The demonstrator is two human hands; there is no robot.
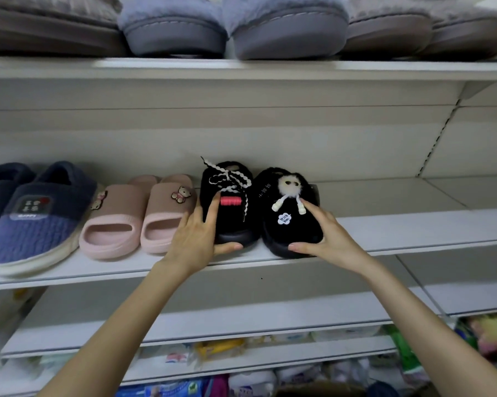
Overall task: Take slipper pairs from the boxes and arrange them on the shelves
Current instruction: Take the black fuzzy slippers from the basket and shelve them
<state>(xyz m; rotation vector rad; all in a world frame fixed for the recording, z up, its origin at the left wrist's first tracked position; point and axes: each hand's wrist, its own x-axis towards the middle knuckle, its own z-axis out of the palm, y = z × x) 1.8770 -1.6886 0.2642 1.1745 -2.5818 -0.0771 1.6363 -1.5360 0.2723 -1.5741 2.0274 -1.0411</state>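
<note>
Head view. Pair of black plush thick-soled slippers side by side on white metal middle shelf, toes toward front edge; contact between the two not determinable.

- Left unit: laced black slipper, with twisted black-and-white cord and red tab on upper.
- Right unit: doll black slipper, with small pale fluffy figure and white "With you" tag on upper.

Left hand clamped on toe of laced black slipper: thumb along front of sole, index finger flat on upper beside red tab, remaining fingers on left flank.

Right hand clamped on toe of doll black slipper: thumb against front of sole, index finger on upper beside leg of figure, remaining fingers round right flank.

Same shelf, just beside left hand: pair of pink rubber open-toe slides with bear charms. Further left: pair of blue-and-navy knitted closed slippers with cream soles.

Upper white shelf: row of grey and blue-grey fluffy slippers.

Lower shelves: packaged goods in mixed colours, too blurred to identify.
</note>
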